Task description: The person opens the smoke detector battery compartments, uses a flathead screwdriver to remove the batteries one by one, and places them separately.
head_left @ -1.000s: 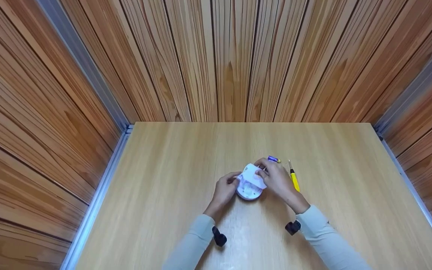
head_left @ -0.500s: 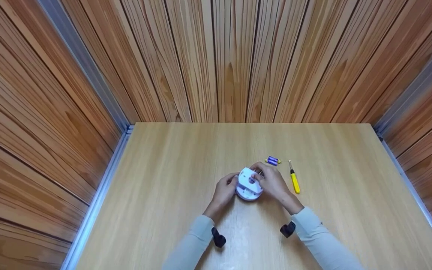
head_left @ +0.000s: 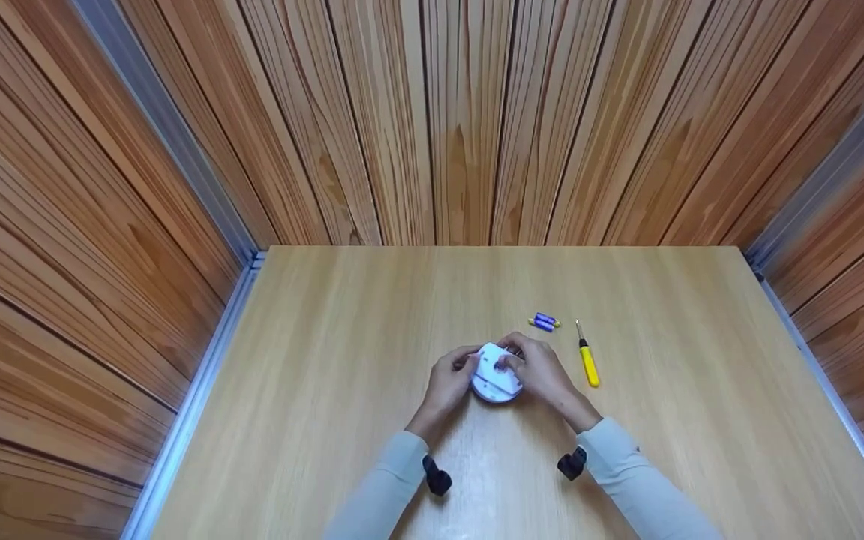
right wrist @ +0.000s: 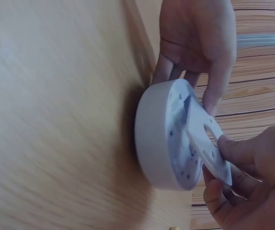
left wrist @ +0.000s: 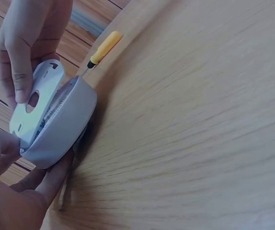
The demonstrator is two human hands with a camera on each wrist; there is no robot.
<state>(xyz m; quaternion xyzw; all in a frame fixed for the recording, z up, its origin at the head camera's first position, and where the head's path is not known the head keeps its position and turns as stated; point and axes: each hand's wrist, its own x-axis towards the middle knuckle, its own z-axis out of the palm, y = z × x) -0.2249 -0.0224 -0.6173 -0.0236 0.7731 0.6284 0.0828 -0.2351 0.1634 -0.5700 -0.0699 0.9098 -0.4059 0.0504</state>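
A shallow round white housing (head_left: 496,394) is tilted just over the table, its open side up. My left hand (head_left: 451,379) grips its left side, thumb at the rim and fingers beneath. Inside, small holes and fittings show in the right wrist view. Pinched by my right hand (head_left: 546,373) is a white cover plate (right wrist: 200,136) with a round hole, the thumb at that hole. The plate leans at an angle over the housing (left wrist: 66,132), its lower edge down by the rim near the left hand, the other side raised.
Two purple batteries (head_left: 544,322) with gold ends lie beyond the right hand. To their right is a screwdriver (head_left: 589,364) with a yellow handle, tip pointing away. Wood-panelled walls (head_left: 462,120) and metal rails (head_left: 184,397) border the wooden table (head_left: 342,315).
My right hand has brought the cover plate down and slightly left, more over the housing. The batteries have come into full view from behind that hand. The left hand stays put.
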